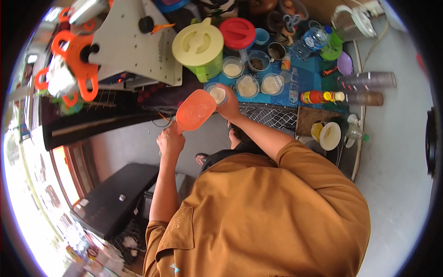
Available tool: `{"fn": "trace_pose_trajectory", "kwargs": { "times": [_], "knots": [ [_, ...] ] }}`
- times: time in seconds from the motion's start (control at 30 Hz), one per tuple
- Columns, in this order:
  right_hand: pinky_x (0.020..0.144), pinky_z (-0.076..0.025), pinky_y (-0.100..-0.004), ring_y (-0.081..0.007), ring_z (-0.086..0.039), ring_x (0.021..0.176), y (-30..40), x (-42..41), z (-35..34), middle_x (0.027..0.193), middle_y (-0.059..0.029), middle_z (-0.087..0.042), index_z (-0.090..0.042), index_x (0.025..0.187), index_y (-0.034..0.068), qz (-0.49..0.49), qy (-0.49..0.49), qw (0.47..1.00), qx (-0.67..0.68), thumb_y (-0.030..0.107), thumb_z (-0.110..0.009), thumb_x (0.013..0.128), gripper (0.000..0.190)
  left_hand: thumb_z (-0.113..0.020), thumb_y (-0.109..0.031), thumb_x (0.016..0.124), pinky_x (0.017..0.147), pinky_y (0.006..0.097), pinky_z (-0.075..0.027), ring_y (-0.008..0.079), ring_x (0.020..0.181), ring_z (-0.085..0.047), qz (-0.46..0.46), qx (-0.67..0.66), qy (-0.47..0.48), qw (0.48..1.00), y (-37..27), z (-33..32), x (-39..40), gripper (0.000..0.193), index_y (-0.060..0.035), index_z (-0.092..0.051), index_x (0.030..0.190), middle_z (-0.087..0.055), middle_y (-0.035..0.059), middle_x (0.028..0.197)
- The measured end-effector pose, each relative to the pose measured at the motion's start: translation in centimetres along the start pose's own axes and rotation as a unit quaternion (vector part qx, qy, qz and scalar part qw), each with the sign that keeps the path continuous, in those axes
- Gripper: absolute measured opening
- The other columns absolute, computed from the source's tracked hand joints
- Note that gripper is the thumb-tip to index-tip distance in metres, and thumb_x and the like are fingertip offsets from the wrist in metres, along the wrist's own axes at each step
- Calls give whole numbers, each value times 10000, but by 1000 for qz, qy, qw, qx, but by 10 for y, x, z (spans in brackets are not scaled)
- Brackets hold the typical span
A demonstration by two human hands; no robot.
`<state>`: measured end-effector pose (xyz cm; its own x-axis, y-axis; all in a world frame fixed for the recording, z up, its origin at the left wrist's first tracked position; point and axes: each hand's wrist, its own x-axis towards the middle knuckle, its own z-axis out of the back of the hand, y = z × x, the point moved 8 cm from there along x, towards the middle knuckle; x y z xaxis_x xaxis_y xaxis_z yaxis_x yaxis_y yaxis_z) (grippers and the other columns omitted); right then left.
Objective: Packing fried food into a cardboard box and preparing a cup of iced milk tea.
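My left hand (171, 139) grips the handle of an orange plastic scoop (191, 116), which holds some clear pieces that look like ice. Its front edge meets or overlaps the rim of a clear plastic cup (218, 95); I cannot tell whether they touch. My right hand (231, 108) is wrapped around that cup, which has a pale, creamy content. Just beyond stand more cups with similar pale contents: one cup (232, 67) behind, another cup (247, 86) to the right, and a third cup (272, 84) farther right. Dark bits lie in a clear container (257, 63).
A yellow-green pitcher (198, 46) and a red-lidded pitcher (237, 33) stand at the back. Left is a metal machine (133, 45) with an orange roll holder (74, 64). Rightward are a sauce bottle (313, 97), stacked plastic cups (367, 80) and a white tub (330, 136).
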<state>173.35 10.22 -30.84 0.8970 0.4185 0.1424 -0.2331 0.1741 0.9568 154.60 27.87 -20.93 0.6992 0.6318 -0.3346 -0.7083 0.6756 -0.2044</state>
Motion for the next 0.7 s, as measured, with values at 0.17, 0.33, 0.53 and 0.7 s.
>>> {"fn": "trace_pose_trajectory", "kwargs": {
  "times": [0.17,0.33,0.53,0.7],
  "knots": [
    [1002,-488,-424,-345,-591,1187,59,-8,-18,1279,-132,-621,-584,1315,92,107,151,983,6,245,-930,652,764,-610,-43,765,783,532,-532,448,884,-687,14,10,-24,1000,9,29,-42,214,-84,-656,970,-722,198,883],
    [998,-491,-438,-347,-603,1140,129,-30,-52,1254,-124,-631,-596,1301,93,238,222,946,-5,224,-931,631,761,-615,-33,772,777,515,-537,417,878,-701,79,42,-49,995,34,74,-105,210,-88,-669,968,-727,178,882],
    [994,-502,-414,-319,-620,1124,189,-82,-114,1207,-122,-637,-592,1315,90,228,316,919,58,188,-931,609,789,-620,-10,787,768,458,-551,358,880,-720,166,84,-96,978,75,135,-191,193,-100,-696,940,-734,138,871],
    [1002,-504,-397,-307,-618,1145,245,-141,-169,1221,-118,-622,-580,1329,83,190,424,876,130,158,-908,615,789,-649,-25,797,708,387,-564,296,871,-740,255,145,-99,951,104,173,-272,131,-107,-727,864,-744,112,842]
  ]
}}
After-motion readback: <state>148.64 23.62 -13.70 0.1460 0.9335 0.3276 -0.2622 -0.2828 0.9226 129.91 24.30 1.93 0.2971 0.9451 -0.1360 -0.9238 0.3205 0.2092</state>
